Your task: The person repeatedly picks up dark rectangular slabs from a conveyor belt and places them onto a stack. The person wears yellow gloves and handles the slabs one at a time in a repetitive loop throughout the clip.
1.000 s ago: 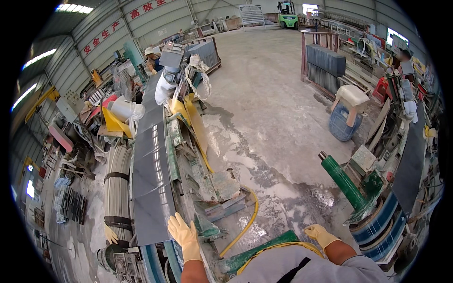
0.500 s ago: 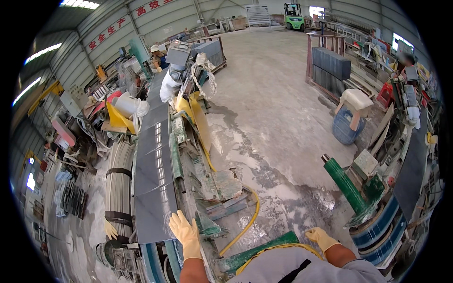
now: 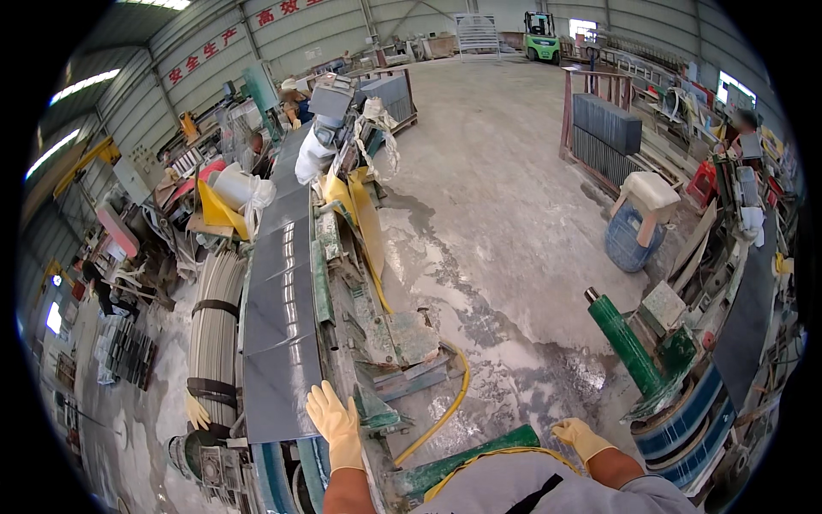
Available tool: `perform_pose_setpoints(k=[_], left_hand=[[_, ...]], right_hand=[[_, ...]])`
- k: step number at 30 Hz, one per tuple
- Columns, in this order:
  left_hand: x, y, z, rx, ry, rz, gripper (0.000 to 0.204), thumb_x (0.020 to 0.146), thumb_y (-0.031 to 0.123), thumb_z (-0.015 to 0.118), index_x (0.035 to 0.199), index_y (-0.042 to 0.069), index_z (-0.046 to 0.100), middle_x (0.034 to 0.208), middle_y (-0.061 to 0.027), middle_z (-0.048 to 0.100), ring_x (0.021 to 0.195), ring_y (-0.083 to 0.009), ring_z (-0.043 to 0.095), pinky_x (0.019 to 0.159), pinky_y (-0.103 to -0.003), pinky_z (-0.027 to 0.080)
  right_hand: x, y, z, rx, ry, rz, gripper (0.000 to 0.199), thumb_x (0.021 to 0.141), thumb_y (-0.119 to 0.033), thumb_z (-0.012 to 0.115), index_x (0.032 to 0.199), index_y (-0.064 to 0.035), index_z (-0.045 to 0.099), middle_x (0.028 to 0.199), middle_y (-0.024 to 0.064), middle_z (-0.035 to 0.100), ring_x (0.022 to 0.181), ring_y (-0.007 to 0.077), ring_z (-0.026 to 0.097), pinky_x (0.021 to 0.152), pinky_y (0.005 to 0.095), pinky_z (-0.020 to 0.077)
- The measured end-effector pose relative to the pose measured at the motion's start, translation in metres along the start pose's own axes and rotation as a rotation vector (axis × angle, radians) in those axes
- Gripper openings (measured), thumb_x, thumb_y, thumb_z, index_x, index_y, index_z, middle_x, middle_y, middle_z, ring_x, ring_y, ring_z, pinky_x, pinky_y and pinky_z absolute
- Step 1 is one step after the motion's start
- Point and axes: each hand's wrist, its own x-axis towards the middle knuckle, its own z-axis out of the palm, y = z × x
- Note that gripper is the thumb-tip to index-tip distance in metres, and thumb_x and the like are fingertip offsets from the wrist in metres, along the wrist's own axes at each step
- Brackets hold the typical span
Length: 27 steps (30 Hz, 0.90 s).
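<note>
My left hand (image 3: 336, 423), in a cream rubber glove, is open with fingers spread. It lies at the near right corner of a dark grey polished slab (image 3: 278, 385), its fingertips over the slab's edge; whether they press on it I cannot tell. Low on the right, clear of the machinery, my gloved right hand (image 3: 584, 439) hangs with loosely bent fingers slightly apart and nothing visible in it. Similar slabs (image 3: 278, 261) run in a line away from me along a conveyor with a blue belt (image 3: 276, 475) at its near end.
A green steel tube (image 3: 488, 458) and yellow hose (image 3: 445, 420) lie before me. Another belt line with a green post (image 3: 625, 338) stands right. Strapped pale strips (image 3: 214, 334) stand left beside a cream glove (image 3: 198, 411). A blue drum (image 3: 632, 240) and slab rack (image 3: 604, 128) stand farther off.
The view has shifted slightly. My right hand's fingers have loosened a little, while my left hand stays at the slab corner. A person at the far left now shows more fully.
</note>
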Motion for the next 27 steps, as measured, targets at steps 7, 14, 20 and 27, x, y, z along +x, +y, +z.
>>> perform_pose_setpoints(k=[7,14,20,27], left_hand=[[0.0,-0.001,0.0,0.015,0.004,-0.002,0.077,0.084,0.026,0.079,0.147,-0.001,0.045,0.149,-0.0291,0.045,0.139,-0.0488,0.041,0.119,-0.056,0.03],[0.002,0.001,-0.001,0.001,-0.021,-0.016,0.078,0.084,0.026,0.079,0.148,0.0,0.044,0.15,-0.0289,0.045,0.139,-0.0489,0.041,0.119,-0.056,0.029],[0.0,-0.001,-0.001,0.006,-0.017,-0.015,0.077,0.085,0.026,0.078,0.149,0.0,0.044,0.151,-0.0292,0.044,0.14,-0.0488,0.04,0.119,-0.056,0.029],[0.001,0.001,-0.001,0.013,-0.038,-0.024,0.077,0.086,0.028,0.077,0.15,0.0,0.043,0.151,-0.0292,0.044,0.14,-0.0487,0.04,0.12,-0.056,0.028]], right_hand=[[0.003,-0.01,-0.013,-0.08,-0.151,0.072,0.04,0.093,-0.047,0.057,0.125,-0.0311,0.075,0.116,0.0058,0.076,0.104,0.0292,0.072,0.092,0.0391,0.0561],[-0.002,-0.01,-0.014,-0.017,-0.037,-0.029,0.026,0.085,-0.037,0.05,0.083,-0.0207,0.07,0.075,0.0058,0.071,0.073,0.0276,0.068,0.07,0.0407,0.0527],[-0.008,-0.02,-0.017,-0.01,-0.006,-0.039,0.026,0.085,-0.037,0.051,0.085,-0.0205,0.07,0.079,0.0063,0.072,0.077,0.0288,0.068,0.072,0.0411,0.053],[0.01,-0.011,-0.007,-0.106,-0.083,0.03,0.032,0.088,-0.041,0.054,0.108,-0.028,0.075,0.106,0.0075,0.074,0.097,0.0328,0.069,0.086,0.0409,0.0549]])
